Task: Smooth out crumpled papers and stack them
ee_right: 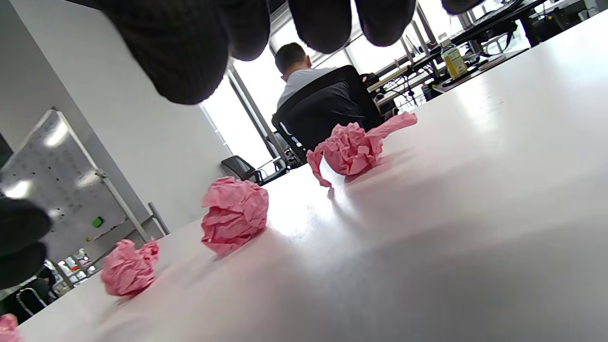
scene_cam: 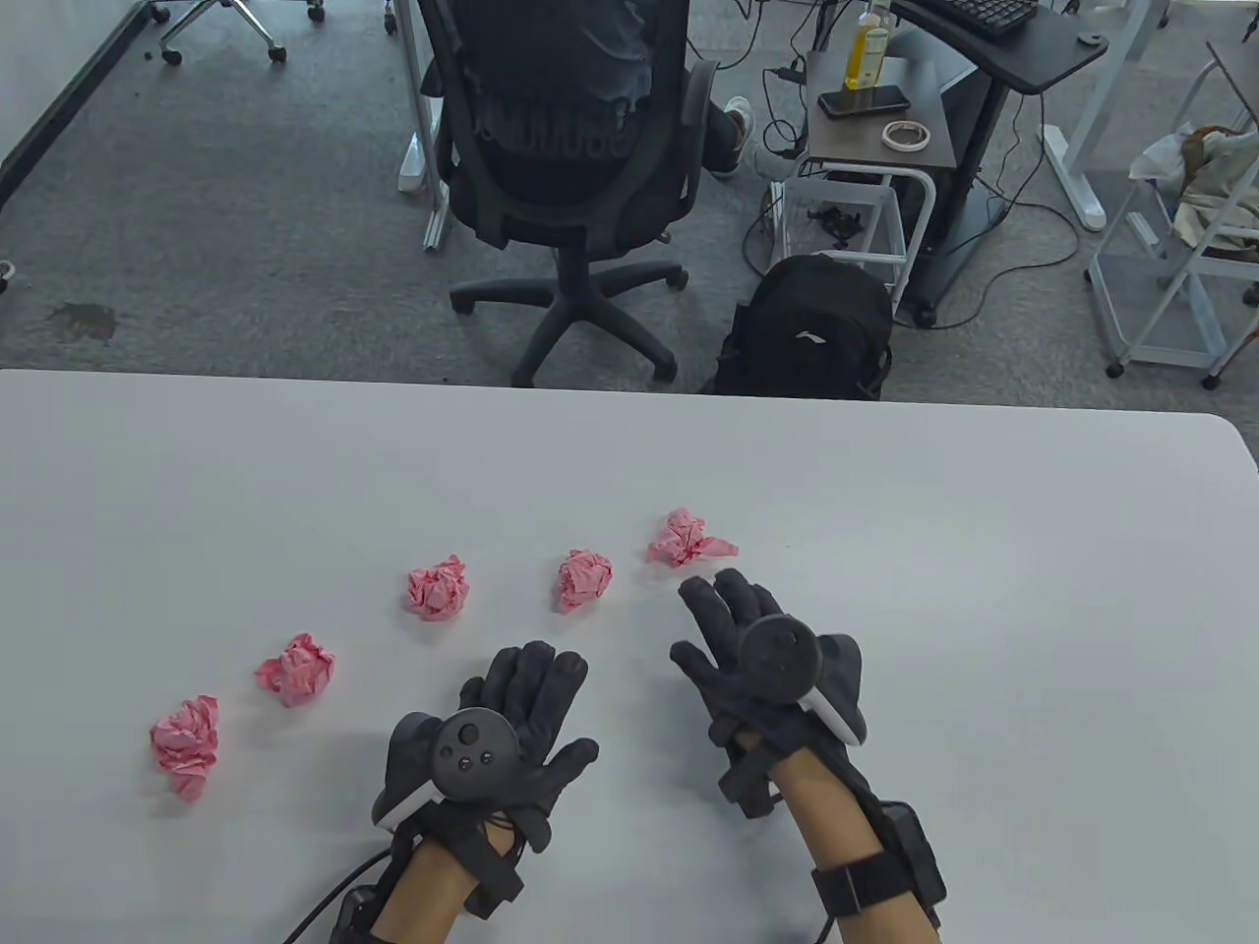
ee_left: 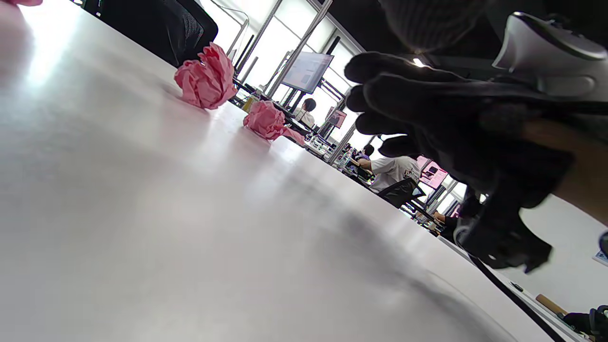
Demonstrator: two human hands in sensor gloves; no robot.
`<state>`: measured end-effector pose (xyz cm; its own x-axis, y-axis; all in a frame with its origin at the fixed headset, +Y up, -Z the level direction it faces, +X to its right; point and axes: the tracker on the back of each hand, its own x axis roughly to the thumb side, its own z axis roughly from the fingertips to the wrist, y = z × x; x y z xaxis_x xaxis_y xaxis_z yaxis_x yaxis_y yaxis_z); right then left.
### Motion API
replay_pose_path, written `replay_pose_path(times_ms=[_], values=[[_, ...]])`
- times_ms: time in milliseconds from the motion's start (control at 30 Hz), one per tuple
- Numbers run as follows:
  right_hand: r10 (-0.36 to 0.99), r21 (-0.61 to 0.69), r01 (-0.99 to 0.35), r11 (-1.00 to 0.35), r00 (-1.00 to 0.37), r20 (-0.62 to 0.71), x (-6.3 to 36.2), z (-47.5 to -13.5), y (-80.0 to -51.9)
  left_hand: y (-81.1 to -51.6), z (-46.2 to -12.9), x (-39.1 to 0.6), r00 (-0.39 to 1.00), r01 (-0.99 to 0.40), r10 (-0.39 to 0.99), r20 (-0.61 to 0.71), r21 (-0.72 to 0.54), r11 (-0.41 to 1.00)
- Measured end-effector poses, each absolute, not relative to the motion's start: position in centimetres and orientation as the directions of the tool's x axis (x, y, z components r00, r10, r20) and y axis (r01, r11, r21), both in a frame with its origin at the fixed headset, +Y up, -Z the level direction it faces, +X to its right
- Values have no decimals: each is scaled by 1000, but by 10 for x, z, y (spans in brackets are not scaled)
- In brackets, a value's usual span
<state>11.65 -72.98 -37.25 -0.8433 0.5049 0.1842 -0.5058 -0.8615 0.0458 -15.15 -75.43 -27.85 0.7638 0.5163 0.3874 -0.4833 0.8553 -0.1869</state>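
Five pink paper balls (scene_cam: 185, 744) (scene_cam: 296, 670) (scene_cam: 439, 587) (scene_cam: 584, 578) (scene_cam: 689, 539) lay in slanted row on white tabletop (scene_cam: 984, 590), none flattened, none stacked. Left hand (scene_cam: 502, 728) sat low near front edge, fingers spread, grip released, held nothing. Right hand (scene_cam: 752, 654) sat just below last ball on right, fingers stretched toward it, not touching, grip released.

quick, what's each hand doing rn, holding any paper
Left hand: open, fingers spread, holding nothing.
Right hand: open, holding nothing, fingers reaching toward the rightmost paper ball without touching it.
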Motion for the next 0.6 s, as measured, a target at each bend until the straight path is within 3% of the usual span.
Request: replay_pose_path(times_ms=[300,433,600], values=[[382,103,-384,-917,-923,-42,87,-456,-747,-754,-281,-155,756,-509,538,373,-181,842],[294,244,-314,-918,-949,-118,81,-471,-764,-754,-281,-156,753,-516,545,369,-183,837],[328,183,-356,-916,-930,-166,83,-476,-767,-754,-282,-156,748,-524,554,366,-188,831]])
